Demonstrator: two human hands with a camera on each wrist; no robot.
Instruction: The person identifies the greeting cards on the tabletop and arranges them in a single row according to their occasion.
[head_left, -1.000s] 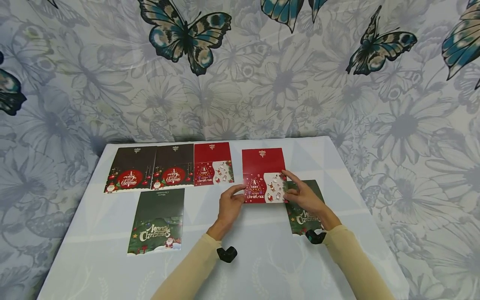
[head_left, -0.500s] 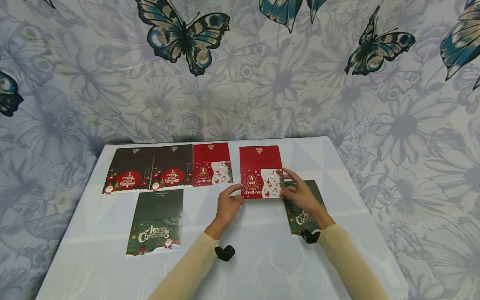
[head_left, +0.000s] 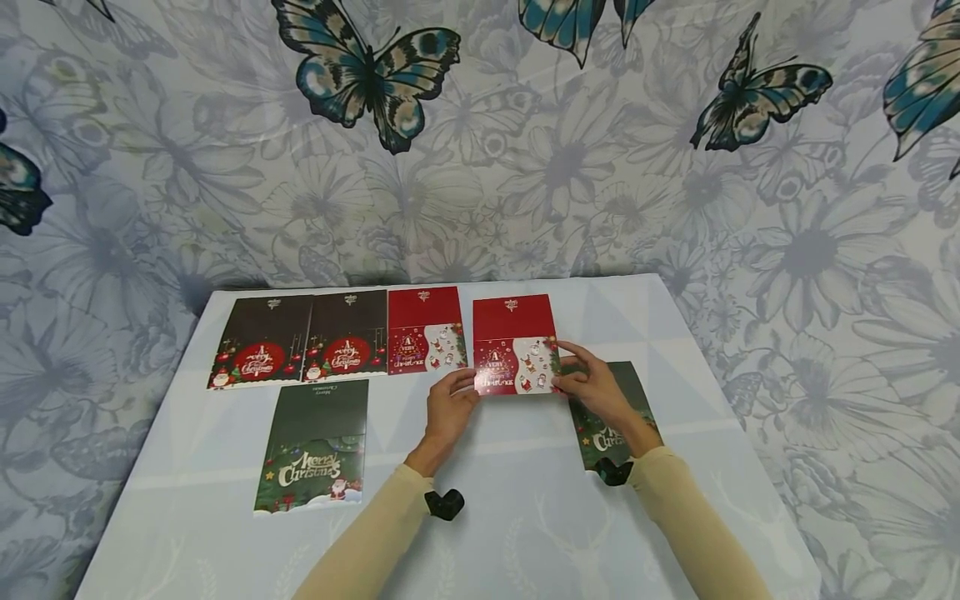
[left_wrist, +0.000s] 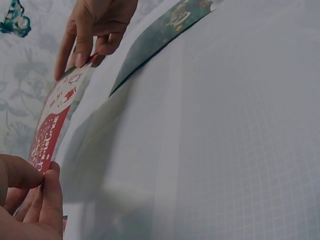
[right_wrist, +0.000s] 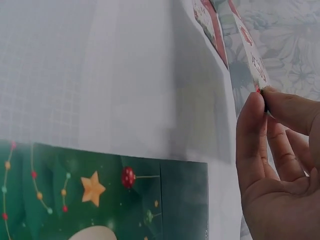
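Note:
A red Christmas card, unfolded flat with white and red artwork on its lower half, is held between both hands. My left hand pinches its lower left corner; in the left wrist view, thumb and fingers close on that corner. The right hand grips the lower right edge, and the right wrist view shows its thumb and index finger pinching the card's edge. The wrist views show the card raised over the table. Just left of it lies a matching red card.
Two dark brown cards lie at the back left, side by side in a row with the flat red card. A green card lies in front of them. Another green card is partly covered by the right hand. The white table meets a butterfly-patterned backdrop.
Both hands have carried the red card leftward, closer to the flat red card. The other cards stay in place.

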